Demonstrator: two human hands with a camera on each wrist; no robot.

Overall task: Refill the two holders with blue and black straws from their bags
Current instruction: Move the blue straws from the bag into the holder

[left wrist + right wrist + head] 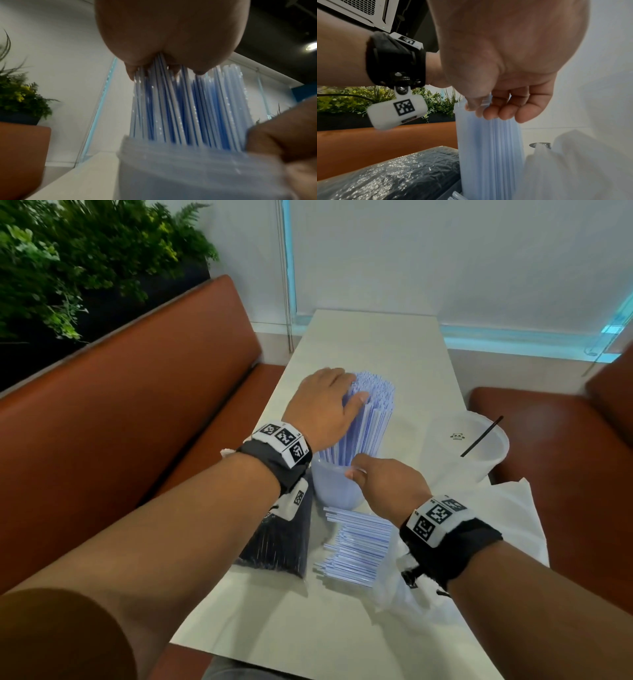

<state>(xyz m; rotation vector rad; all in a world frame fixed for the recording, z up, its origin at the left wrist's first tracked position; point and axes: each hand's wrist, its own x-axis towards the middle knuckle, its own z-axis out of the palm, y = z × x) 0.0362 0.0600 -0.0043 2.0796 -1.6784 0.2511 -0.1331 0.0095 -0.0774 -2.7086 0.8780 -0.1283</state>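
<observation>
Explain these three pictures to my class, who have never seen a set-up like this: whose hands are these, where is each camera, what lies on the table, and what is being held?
No machine here: a person works with bare hands, wearing one camera on the head and one on each wrist. The head view looks down on a white table. The left hand rests on the tops of the blue straws standing in a clear holder; its wrist camera looks up along them. The right hand grips that holder's rim, seen close in the right wrist view. A second holder contains one black straw. Nearer lie a bag of black straws, loose blue straws and a clear plastic bag.
</observation>
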